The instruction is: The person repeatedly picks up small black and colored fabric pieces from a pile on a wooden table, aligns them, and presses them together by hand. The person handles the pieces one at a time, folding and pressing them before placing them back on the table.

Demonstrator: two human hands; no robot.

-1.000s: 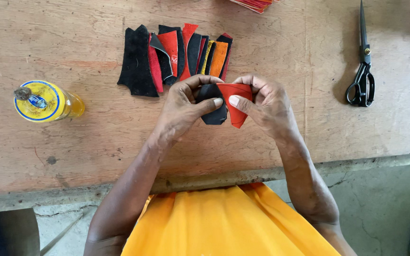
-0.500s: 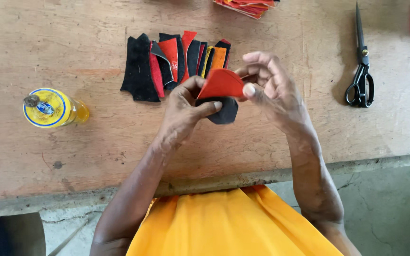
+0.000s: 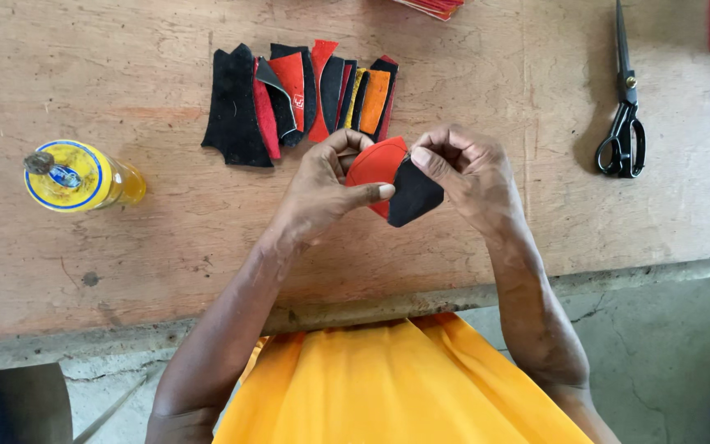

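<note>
Small craft workshop, worn scratched wooden workbench, black-handled steel scissors, fanned black, red and orange cut leather pieces, yellow glue bottle

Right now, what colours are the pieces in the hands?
Red piece and black piece, clearest in the head view.

A worn, scratched wooden workbench stands in daylight over grey concrete floor.
</note>
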